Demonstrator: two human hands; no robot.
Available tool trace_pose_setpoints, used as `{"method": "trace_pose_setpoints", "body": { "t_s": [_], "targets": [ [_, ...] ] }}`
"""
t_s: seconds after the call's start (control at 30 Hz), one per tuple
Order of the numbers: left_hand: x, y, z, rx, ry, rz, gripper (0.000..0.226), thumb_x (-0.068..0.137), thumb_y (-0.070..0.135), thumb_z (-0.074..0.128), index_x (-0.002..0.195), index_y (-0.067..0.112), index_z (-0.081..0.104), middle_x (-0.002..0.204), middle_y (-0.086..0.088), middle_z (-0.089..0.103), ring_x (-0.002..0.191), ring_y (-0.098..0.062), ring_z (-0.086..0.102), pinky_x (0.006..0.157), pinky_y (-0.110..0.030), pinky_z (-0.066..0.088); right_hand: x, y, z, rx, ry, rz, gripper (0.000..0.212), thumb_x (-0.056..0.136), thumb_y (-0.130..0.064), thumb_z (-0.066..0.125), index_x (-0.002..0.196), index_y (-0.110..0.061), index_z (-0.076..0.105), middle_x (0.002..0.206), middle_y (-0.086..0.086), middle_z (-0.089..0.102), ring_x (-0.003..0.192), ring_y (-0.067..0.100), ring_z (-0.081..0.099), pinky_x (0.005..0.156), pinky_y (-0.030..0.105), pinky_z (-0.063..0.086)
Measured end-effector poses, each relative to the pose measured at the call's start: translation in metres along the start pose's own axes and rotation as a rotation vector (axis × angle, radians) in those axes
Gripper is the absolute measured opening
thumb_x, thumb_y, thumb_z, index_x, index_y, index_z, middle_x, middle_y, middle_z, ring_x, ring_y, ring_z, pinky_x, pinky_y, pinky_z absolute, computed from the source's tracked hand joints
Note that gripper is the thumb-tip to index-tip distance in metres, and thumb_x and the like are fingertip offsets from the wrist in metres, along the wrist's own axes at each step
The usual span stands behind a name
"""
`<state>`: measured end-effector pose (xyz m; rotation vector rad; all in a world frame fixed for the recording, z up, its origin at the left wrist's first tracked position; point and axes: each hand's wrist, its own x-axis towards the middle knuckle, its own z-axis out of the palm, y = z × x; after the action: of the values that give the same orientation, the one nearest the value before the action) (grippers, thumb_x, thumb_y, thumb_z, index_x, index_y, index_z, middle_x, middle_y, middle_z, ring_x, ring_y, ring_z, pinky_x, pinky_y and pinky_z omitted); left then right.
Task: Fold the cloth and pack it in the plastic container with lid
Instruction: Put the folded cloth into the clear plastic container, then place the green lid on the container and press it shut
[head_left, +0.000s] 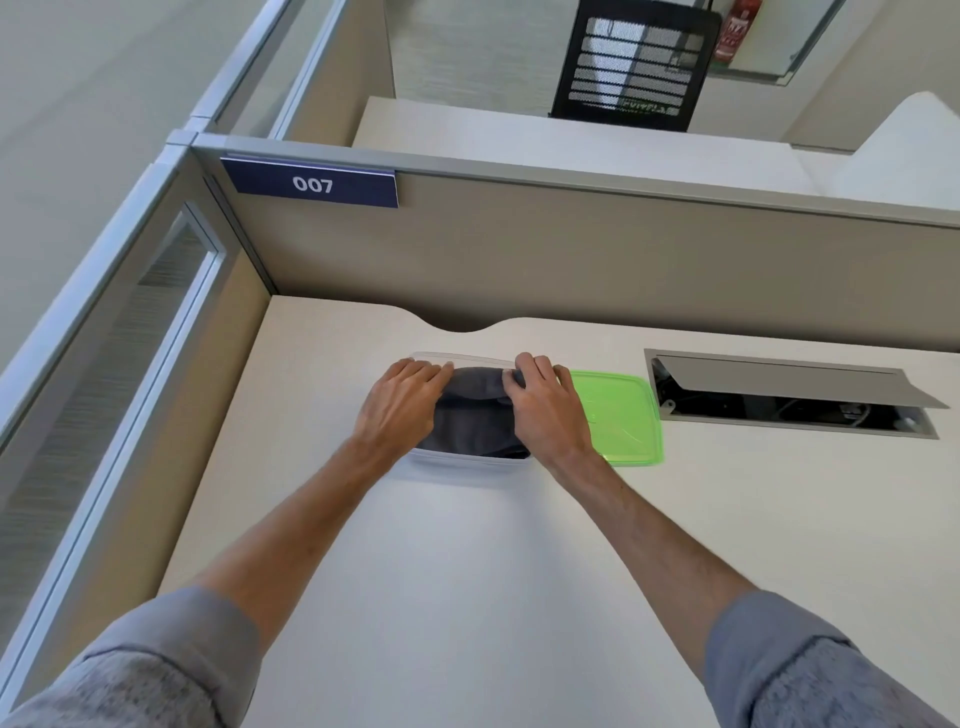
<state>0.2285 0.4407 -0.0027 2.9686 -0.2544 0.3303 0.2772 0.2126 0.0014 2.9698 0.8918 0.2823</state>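
A folded dark grey cloth lies inside a clear plastic container on the white desk. My left hand rests on the cloth's left side, fingers laid over its far edge. My right hand presses on the cloth's right side, with its fingertips curled into the fabric at the far end. Both hands hide the container's side walls. The green translucent lid lies flat on the desk just right of the container, partly under my right hand.
An open cable hatch with a raised grey flap is set into the desk at the right. A beige partition with a "007" label closes off the back, and a glazed panel the left. A curved cutout notches the desk's far edge.
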Motion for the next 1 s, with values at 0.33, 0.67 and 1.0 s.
{"method": "trace_pose_setpoints", "body": {
  "t_s": [0.33,0.67,1.0],
  "targets": [
    [-0.014,-0.003,0.003,-0.043,0.045,0.031,0.05,0.077,-0.002,0.094,0.124,0.006,0.081,0.123,-0.011,0.083,0.111,-0.034,0.081,0.089,-0.045,0.069,-0.002,-0.003,-0.005,-0.068,-0.05,0.04,0.052,0.083,0.002,0.066,0.133,-0.01,0.07,0.125,0.008,0.065,0.112,0.032,0.063,0.097,0.048,0.051],
    [-0.015,-0.005,0.005,-0.074,0.205,0.041,0.033,0.102,0.002,0.07,0.135,0.001,0.074,0.138,-0.015,0.076,0.124,-0.037,0.073,0.111,-0.049,0.06,-0.022,0.015,-0.017,0.152,0.038,0.168,0.072,0.082,0.002,0.064,0.151,-0.017,0.061,0.14,0.002,0.066,0.116,0.027,0.068,0.102,0.048,0.051],
    [-0.042,0.082,0.007,-0.201,0.29,-0.064,0.043,0.113,0.017,0.054,0.155,0.014,0.061,0.158,-0.005,0.063,0.147,-0.03,0.061,0.122,-0.051,0.046,-0.118,0.055,0.011,0.19,-0.121,0.348,0.045,0.09,0.001,0.068,0.132,-0.015,0.075,0.135,0.004,0.07,0.121,0.03,0.068,0.103,0.047,0.047]
  ]
}}
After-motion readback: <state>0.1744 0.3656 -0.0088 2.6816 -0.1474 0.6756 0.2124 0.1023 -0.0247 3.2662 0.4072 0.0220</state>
